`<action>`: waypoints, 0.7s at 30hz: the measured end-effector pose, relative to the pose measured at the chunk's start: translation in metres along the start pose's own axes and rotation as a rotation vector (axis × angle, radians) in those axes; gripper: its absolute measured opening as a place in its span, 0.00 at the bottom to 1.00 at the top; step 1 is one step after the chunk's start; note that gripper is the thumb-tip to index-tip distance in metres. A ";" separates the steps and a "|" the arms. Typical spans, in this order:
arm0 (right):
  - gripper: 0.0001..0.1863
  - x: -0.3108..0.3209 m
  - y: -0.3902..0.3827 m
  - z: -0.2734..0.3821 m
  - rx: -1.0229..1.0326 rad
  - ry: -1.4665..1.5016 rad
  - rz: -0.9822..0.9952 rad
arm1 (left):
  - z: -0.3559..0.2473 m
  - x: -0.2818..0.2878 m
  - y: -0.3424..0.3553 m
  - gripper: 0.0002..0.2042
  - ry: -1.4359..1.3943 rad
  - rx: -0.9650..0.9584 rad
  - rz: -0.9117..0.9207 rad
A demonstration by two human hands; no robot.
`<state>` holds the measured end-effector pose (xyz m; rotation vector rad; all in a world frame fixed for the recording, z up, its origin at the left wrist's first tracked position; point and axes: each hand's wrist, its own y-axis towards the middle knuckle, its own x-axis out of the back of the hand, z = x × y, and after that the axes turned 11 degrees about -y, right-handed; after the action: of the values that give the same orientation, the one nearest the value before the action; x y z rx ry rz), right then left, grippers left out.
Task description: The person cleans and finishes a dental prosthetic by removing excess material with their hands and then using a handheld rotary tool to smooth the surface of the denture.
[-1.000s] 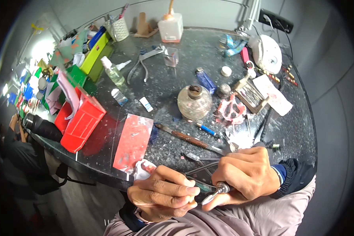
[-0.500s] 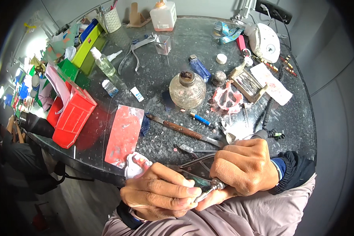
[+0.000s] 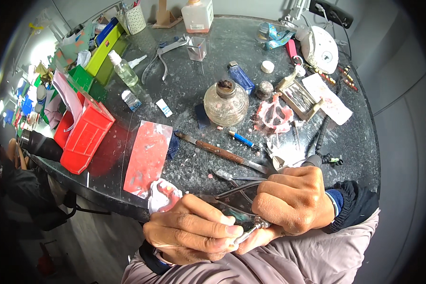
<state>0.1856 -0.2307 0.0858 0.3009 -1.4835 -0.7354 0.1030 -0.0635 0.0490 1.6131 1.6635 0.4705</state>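
Low in the view, my right hand (image 3: 291,201) is closed around a rotary handpiece (image 3: 260,222), whose metal nose points down and left. A black cord end (image 3: 312,162) shows behind that fist. The fingers of my left hand (image 3: 194,232) are pinched together at the handpiece's tip; whatever small thing they hold is hidden. Both hands meet above my lap, at the table's near edge. Just beyond the left hand lies a white plaster dental model (image 3: 163,195) with pink material on it. Metal pliers (image 3: 239,189) lie partly behind the right hand.
A round glass burner (image 3: 226,106) stands mid-table. Nearby lie a wooden-handled knife (image 3: 217,150), a blue pen (image 3: 244,140) and a pink dental framework (image 3: 274,116). Leftward are a pink wax sheet (image 3: 148,156) and red bin (image 3: 87,137). A white machine (image 3: 319,51) stands far right.
The table and its objects have shifted slightly in the picture. Both hands keep nearly the same place and grip.
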 end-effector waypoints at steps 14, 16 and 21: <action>0.26 0.000 0.000 0.000 0.020 0.000 0.004 | 0.002 -0.002 -0.003 0.07 -0.024 -0.001 -0.028; 0.26 0.000 0.000 0.000 0.024 0.001 0.001 | 0.003 -0.001 -0.003 0.07 -0.026 0.000 -0.025; 0.25 -0.002 0.000 0.000 0.030 0.006 -0.041 | 0.001 -0.001 -0.005 0.08 -0.009 0.004 -0.030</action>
<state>0.1857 -0.2296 0.0844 0.3572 -1.4875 -0.7450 0.1006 -0.0650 0.0451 1.5885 1.6810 0.4445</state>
